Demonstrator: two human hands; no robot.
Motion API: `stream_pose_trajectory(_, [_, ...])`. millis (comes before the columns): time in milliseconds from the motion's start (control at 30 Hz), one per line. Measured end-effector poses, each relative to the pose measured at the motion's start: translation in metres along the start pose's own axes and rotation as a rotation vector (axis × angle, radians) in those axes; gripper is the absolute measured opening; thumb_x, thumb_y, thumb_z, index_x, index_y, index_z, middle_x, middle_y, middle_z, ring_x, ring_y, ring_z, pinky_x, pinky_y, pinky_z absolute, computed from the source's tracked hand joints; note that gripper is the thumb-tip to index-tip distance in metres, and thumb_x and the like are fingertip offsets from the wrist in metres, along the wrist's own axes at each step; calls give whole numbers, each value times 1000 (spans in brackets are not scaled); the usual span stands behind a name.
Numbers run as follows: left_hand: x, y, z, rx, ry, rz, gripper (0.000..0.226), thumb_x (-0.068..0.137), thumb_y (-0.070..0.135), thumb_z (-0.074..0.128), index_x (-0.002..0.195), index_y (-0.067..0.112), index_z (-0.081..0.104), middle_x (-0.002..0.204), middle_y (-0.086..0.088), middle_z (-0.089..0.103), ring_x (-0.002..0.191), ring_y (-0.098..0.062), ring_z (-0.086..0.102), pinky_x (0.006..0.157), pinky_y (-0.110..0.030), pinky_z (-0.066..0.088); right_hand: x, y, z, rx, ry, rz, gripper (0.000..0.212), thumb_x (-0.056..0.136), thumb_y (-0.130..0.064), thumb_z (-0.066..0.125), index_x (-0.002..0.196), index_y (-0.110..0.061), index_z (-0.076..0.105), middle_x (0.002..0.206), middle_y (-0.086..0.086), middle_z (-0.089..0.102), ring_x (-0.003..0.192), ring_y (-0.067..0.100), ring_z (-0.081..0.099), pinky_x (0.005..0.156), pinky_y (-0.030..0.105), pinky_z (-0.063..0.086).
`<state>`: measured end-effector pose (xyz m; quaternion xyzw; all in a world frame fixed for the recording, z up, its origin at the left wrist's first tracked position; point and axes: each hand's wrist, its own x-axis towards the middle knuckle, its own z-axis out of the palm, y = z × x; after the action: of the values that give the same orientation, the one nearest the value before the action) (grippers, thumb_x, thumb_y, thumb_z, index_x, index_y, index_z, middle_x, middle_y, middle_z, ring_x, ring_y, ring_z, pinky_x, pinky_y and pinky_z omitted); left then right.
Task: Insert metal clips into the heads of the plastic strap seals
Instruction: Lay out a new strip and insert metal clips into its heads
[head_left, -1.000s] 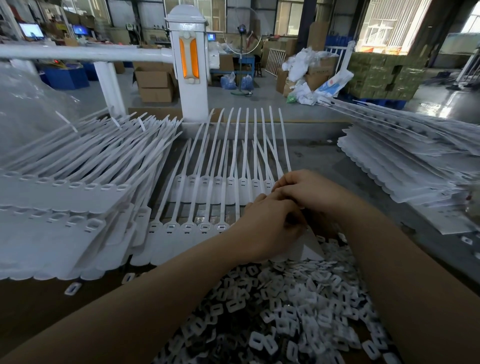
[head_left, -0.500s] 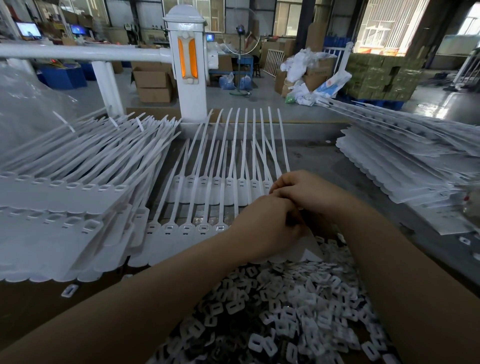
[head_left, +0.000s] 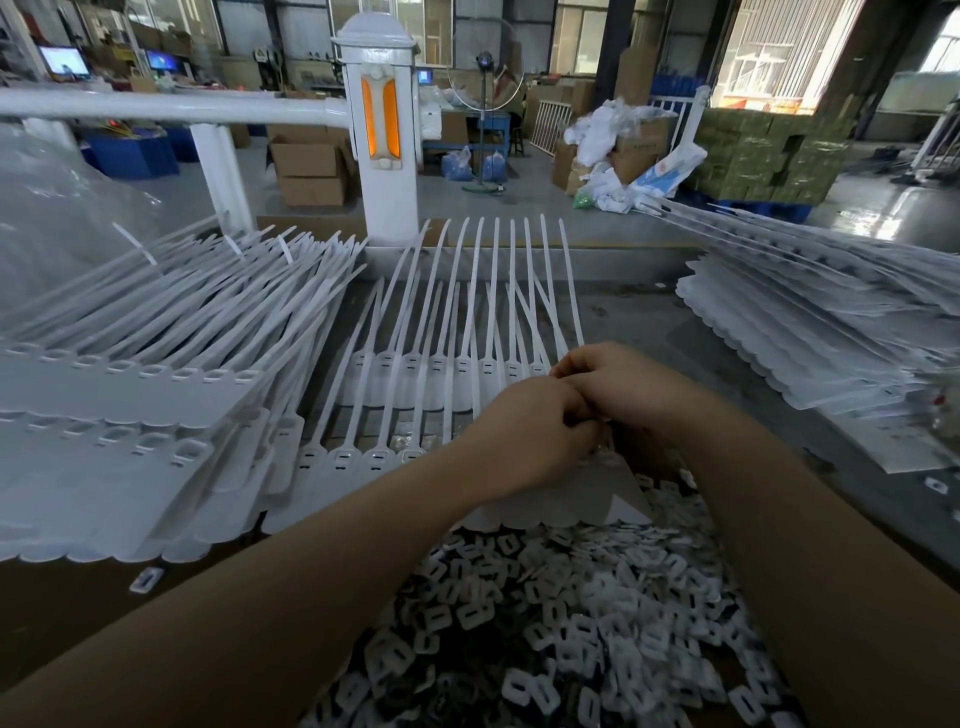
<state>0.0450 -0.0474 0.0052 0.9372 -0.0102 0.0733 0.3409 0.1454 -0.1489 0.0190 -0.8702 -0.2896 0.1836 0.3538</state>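
Observation:
A joined row of white plastic strap seals (head_left: 374, 462) lies on the table before me, straps pointing away, with a second row (head_left: 447, 374) behind it. My left hand (head_left: 524, 431) and my right hand (head_left: 623, 384) meet over the right end of the near row, fingers curled together around something small that they hide. The seal heads under the hands are covered. A heap of small white and metal clips (head_left: 561, 613) fills the space just below my hands.
A thick stack of strap seal sheets (head_left: 130, 415) lies at the left, another stack (head_left: 831, 343) at the right. A lone clip (head_left: 147, 579) rests on the brown table front. A white railing post (head_left: 382, 140) stands behind the table.
Both hands stay together at the right end of the near row; they have barely shifted.

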Motion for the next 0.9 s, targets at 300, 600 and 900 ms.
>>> stream_pose_trajectory(300, [-20, -1, -33, -30, -44, 229, 8, 87, 25, 72, 79, 26, 74, 72, 10, 71, 63, 2, 63, 57, -9, 48, -2, -1, -1, 54, 3, -9, 10, 94, -16, 58, 92, -17, 68, 79, 0, 69, 62, 8, 59, 56, 22, 44])
stream_pose_trajectory(600, [-14, -9, -45, -885, 112, -546, 14, 89, 16, 69, 93, 2, 71, 66, -3, 69, 49, -7, 60, 42, -17, 45, -8, -3, -8, 229, -104, -269, 15, 85, -9, 68, 87, -24, 70, 77, -2, 68, 64, 6, 54, 57, 25, 42])
stream_pose_trajectory(900, [-13, -10, -42, -1011, 125, -619, 9, 90, 13, 66, 90, 5, 68, 57, -1, 64, 44, -6, 58, 37, -16, 41, -9, -5, -4, 265, -110, -342, 13, 77, -21, 80, 80, -29, 71, 77, -2, 69, 66, 4, 57, 61, 25, 41])
